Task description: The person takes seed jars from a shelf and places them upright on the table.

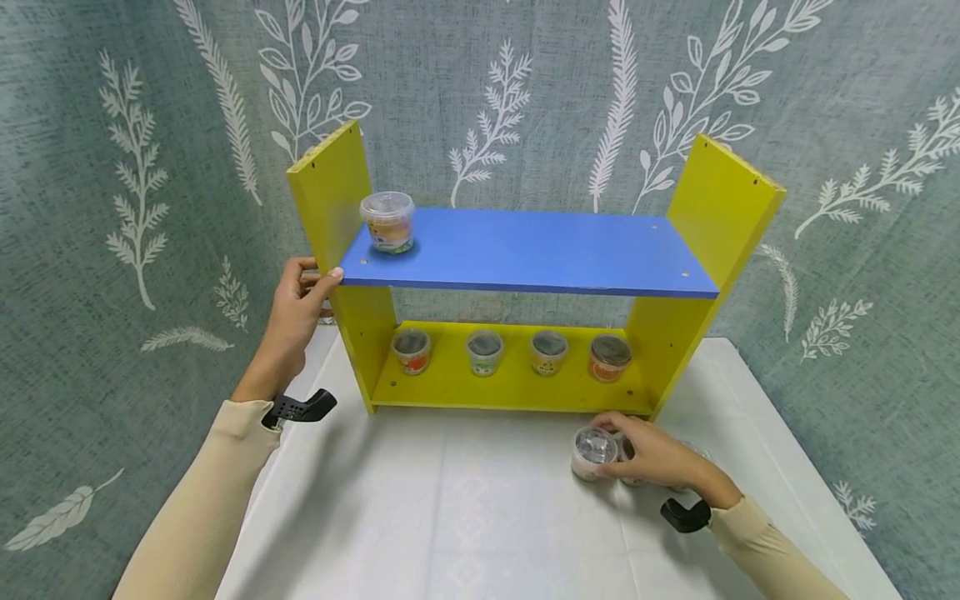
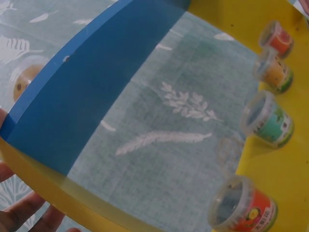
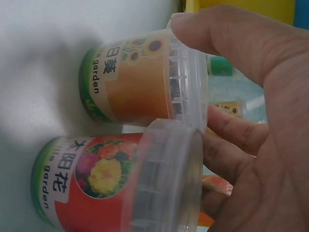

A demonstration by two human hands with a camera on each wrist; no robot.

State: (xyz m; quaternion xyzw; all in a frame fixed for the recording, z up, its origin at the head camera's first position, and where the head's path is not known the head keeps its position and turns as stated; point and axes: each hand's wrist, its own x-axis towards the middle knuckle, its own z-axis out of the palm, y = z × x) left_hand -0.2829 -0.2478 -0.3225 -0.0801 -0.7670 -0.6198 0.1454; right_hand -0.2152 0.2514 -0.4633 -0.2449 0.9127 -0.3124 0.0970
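My left hand [image 1: 296, 312] grips the left side of a yellow and blue shelf [image 1: 525, 250], its thumb at the blue board's front corner and its fingers around the yellow side panel. On the table my right hand [image 1: 652, 454] holds a clear-lidded plastic cup [image 1: 595, 452] by its rim, between thumb and fingers. In the right wrist view this cup [image 3: 140, 79] has an orange label with sunflowers. Close beside it stands a red-labelled cup [image 3: 101, 183] with a flower picture, partly hidden by the hand in the head view.
One lidded cup [image 1: 388, 222] stands at the left end of the blue board. Along the yellow bottom board [image 1: 450, 390] stand several more, including a green-labelled cup [image 1: 484, 352]. Another clear lid [image 1: 697, 450] shows behind my right hand. Patterned cloth [image 1: 480, 100] hangs behind the shelf.
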